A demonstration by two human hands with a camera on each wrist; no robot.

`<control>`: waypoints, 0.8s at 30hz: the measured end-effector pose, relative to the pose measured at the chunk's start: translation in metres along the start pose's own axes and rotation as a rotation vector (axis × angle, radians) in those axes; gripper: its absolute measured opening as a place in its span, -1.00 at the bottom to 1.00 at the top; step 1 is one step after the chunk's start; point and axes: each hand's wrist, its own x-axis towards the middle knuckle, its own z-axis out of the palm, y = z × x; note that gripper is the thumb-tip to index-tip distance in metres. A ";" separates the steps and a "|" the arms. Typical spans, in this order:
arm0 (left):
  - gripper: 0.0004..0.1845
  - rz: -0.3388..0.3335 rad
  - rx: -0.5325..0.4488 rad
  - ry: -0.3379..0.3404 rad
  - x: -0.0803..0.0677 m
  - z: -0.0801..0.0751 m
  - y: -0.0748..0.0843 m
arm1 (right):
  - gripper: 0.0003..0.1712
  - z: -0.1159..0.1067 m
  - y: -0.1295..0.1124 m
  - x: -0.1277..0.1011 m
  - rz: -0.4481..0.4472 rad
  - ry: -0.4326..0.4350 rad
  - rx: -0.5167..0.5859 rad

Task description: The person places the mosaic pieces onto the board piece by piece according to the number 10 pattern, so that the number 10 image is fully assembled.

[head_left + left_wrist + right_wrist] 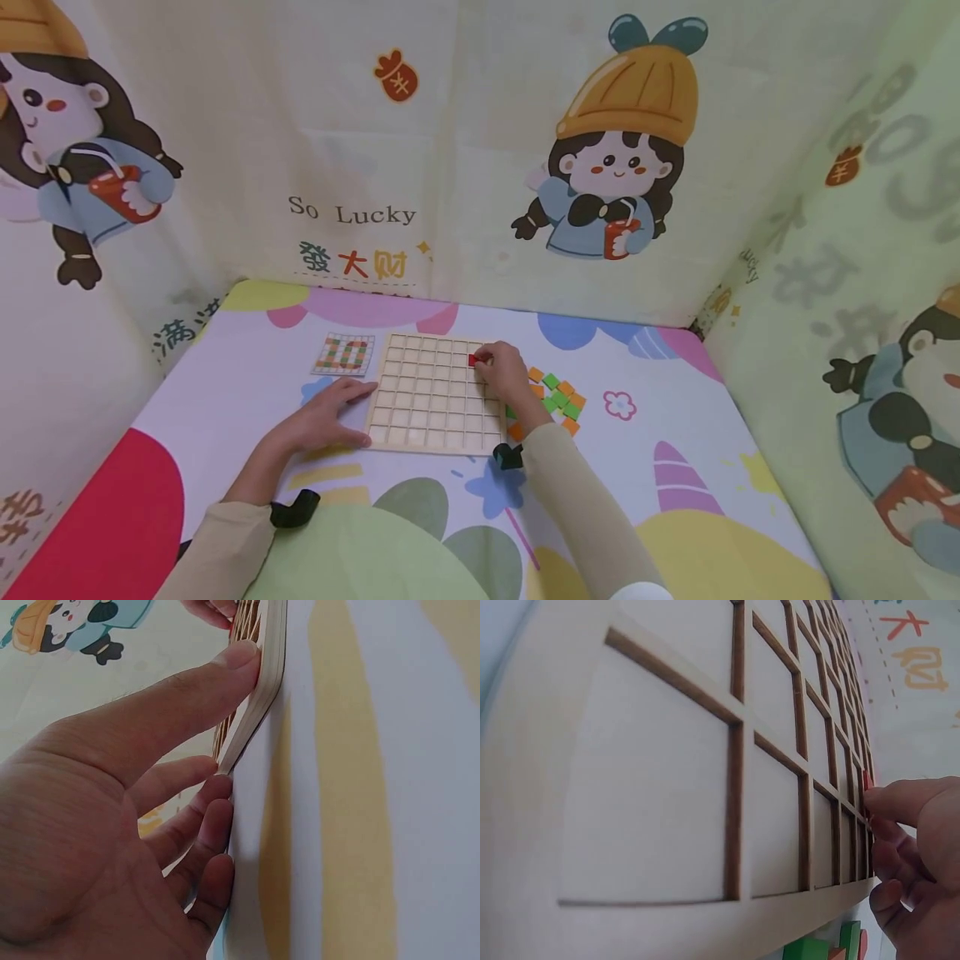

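A square wooden grid board (431,400) lies flat, its cells bare apart from where the right hand works. The right hand (502,372) pinches a small red tile (472,360) between thumb and fingertips, over the cells near the board's far right corner. In the right wrist view, a sliver of the red tile (867,781) shows at the fingertips, right at the grid bars. The left hand (327,417) rests at the board's left side, fingers spread and gently bent. In the left wrist view, its thumb (225,667) lies on the board's rim and its index fingertip touches the edge.
To the right of the board lies a loose group of orange and green tiles (558,402), partly behind the right forearm. A card (343,355) with a coloured grid pattern lies left of the board. A printed cloth (600,450) covers the table; curtains (465,167) surround it.
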 end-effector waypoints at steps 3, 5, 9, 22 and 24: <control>-0.05 -0.006 -0.007 0.000 0.000 0.000 0.001 | -0.82 -0.001 -0.001 0.000 0.004 0.001 0.007; -0.05 -0.013 -0.009 -0.002 0.000 0.000 0.001 | -0.82 -0.002 -0.002 0.000 0.004 -0.006 0.008; -0.05 -0.015 -0.011 -0.009 0.001 0.000 0.000 | -0.82 -0.003 -0.002 -0.001 0.012 -0.002 0.016; -0.04 -0.032 -0.010 -0.021 0.001 -0.002 0.002 | -0.81 -0.013 0.005 -0.007 0.031 0.022 0.053; -0.04 -0.030 -0.012 -0.022 0.001 -0.002 0.002 | -0.80 -0.015 0.006 -0.009 0.042 0.023 0.040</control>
